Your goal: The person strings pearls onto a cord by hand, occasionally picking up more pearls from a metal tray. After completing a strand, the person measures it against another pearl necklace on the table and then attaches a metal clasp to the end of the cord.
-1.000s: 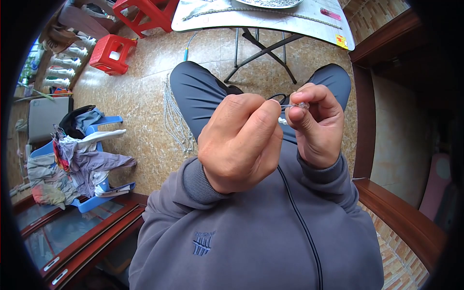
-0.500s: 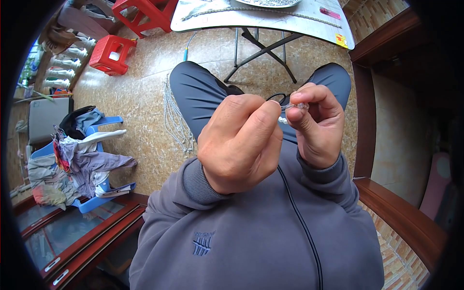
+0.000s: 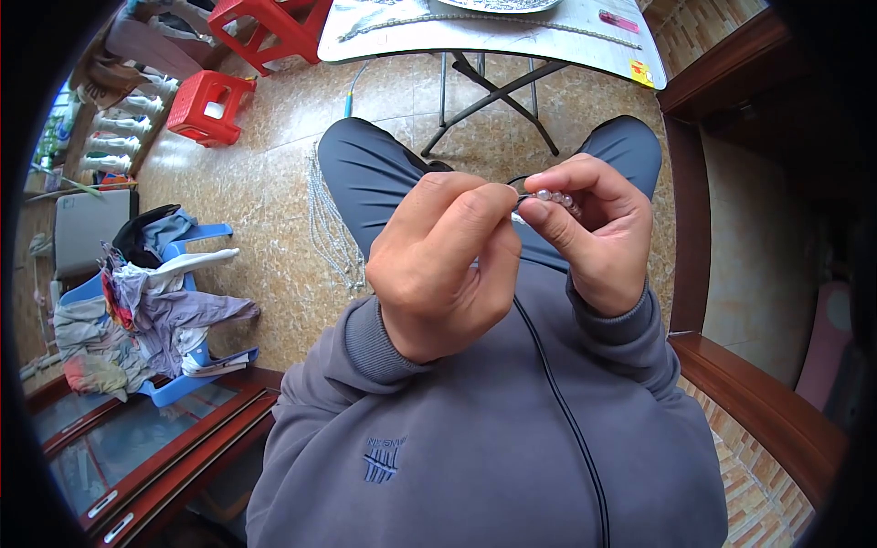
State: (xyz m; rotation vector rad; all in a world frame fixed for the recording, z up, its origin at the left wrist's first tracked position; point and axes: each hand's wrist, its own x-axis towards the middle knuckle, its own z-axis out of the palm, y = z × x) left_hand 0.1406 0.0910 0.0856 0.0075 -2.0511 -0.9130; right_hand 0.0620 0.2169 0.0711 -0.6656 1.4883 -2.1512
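Note:
My left hand is closed in a pinch at chest height, its fingertips on a thin dark cord or wire, partly hidden by the fingers. Just right of it, my right hand pinches a short row of clear, shiny beads between thumb and index finger. The cord runs across the small gap between both hands. A few white beads show below the fingertips, mostly covered.
A white folding table ahead bears a long bead strand, a tray and a pink item. Strands of beads lie on the floor left of my knee. Red stools and a blue chair heaped with clothes stand left.
My left hand has shifted slightly left and down. More of the clear beads now show between my right thumb and index finger.

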